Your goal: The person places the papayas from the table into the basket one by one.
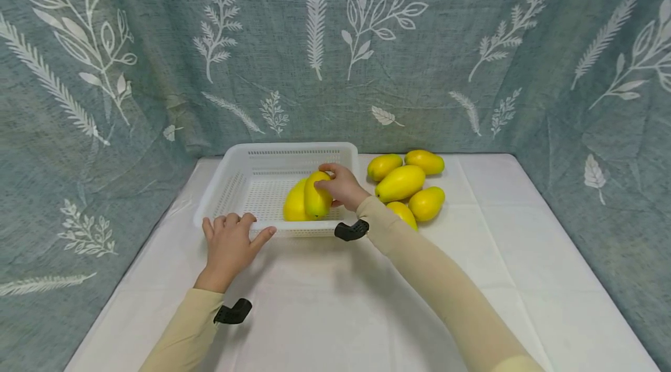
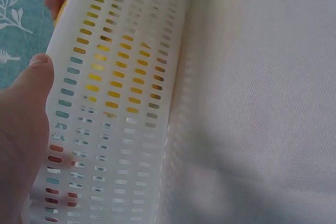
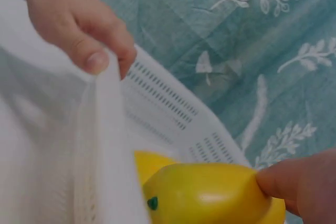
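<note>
Right hand [image 1: 346,187] pinches yellow mango [image 1: 317,197] by one end — inside white basket [image 1: 222,188], beside second mango [image 1: 295,203]; resting or lifted, I can't tell | likely firm, smooth, slightly slippery — round its middle holds surer | left hand [image 1: 229,248] grips near rim [image 1: 299,225]

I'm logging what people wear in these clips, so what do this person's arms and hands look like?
The left sleeve and right sleeve are long, plain and beige, reaching the wrists. The left wrist piece and right wrist piece are small, black and curved. The left hand and right hand wear no gloves, and no cables show.
</note>
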Demonstrator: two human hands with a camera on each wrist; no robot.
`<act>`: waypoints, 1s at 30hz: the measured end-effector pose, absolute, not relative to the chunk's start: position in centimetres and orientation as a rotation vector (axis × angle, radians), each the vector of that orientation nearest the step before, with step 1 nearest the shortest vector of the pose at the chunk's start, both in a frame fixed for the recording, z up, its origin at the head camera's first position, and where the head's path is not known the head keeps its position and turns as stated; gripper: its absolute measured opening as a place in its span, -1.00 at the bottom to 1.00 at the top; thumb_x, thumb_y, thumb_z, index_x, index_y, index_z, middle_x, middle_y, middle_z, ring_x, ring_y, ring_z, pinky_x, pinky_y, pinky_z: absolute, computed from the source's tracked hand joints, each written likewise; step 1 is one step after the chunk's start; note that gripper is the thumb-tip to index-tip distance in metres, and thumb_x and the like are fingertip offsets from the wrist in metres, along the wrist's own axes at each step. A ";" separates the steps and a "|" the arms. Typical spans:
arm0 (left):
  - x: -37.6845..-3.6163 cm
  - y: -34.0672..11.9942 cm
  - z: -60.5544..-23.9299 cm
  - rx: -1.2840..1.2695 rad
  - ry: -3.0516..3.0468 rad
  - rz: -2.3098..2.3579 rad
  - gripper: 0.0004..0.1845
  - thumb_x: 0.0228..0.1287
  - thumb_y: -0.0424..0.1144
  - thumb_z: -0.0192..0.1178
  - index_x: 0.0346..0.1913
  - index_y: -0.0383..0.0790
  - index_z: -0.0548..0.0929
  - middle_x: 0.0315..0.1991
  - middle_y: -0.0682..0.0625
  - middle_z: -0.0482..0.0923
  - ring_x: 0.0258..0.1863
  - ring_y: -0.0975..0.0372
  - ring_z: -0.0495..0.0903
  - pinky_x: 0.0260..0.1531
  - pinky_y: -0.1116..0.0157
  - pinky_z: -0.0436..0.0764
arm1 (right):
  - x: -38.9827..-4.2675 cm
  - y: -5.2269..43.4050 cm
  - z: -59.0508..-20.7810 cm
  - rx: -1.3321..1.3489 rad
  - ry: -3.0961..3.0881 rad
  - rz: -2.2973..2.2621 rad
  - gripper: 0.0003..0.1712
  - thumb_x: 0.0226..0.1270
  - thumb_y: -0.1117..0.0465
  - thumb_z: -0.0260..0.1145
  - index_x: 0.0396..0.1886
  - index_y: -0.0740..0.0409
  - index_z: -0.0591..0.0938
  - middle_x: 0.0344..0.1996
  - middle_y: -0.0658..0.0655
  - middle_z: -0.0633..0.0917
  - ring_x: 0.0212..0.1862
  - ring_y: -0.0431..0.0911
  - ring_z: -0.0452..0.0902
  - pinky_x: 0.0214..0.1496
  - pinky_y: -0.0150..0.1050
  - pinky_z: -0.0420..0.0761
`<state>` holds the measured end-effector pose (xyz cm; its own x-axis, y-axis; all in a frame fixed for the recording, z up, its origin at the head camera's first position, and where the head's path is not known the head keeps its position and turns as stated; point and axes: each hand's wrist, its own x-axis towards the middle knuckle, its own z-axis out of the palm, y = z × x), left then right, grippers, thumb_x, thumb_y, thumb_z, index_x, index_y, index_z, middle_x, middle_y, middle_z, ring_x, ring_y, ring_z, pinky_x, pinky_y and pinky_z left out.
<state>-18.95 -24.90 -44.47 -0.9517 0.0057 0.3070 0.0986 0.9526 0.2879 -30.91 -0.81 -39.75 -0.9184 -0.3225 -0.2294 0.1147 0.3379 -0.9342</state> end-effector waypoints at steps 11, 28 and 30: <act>-18.8 -24.9 -44.3 -0.064 -2.806 -0.441 -0.41 0.36 0.16 0.27 0.02 -0.39 0.65 -0.08 -0.42 0.58 0.05 -0.38 0.41 0.27 -0.39 -0.06 | -31.1 -2.9 -41.8 -0.124 2.363 -1.367 -0.37 0.47 0.15 0.32 0.49 0.00 0.42 0.44 0.20 0.45 -0.11 -0.01 0.53 -0.17 -0.03 0.71; -18.9 -25.0 -44.4 -0.065 -2.797 -0.438 -0.40 0.34 0.16 0.29 0.03 -0.38 0.65 -0.10 -0.40 0.58 0.04 -0.35 0.40 0.25 -0.34 -0.04 | -30.6 -3.3 -41.7 -0.169 2.431 -1.188 -0.29 0.40 0.27 0.34 0.52 0.03 0.38 0.45 0.18 0.45 -0.30 -0.09 0.44 -0.36 -0.24 0.54; -18.8 -25.0 -44.3 -0.065 -2.800 -0.434 -0.40 0.34 0.16 0.29 0.04 -0.39 0.65 -0.09 -0.40 0.58 0.04 -0.35 0.40 0.25 -0.34 -0.04 | -30.5 -2.9 -41.2 -0.196 2.428 -1.210 -0.28 0.43 0.25 0.32 0.54 0.02 0.35 0.46 0.19 0.44 -0.44 -0.11 0.35 -0.40 -0.26 0.49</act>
<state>-18.84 -24.97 -44.35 -0.9522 -0.0018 0.3056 0.0907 0.9533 0.2882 -30.52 -2.93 -41.22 -0.9023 -0.3055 -0.3042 0.0590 0.6114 -0.7891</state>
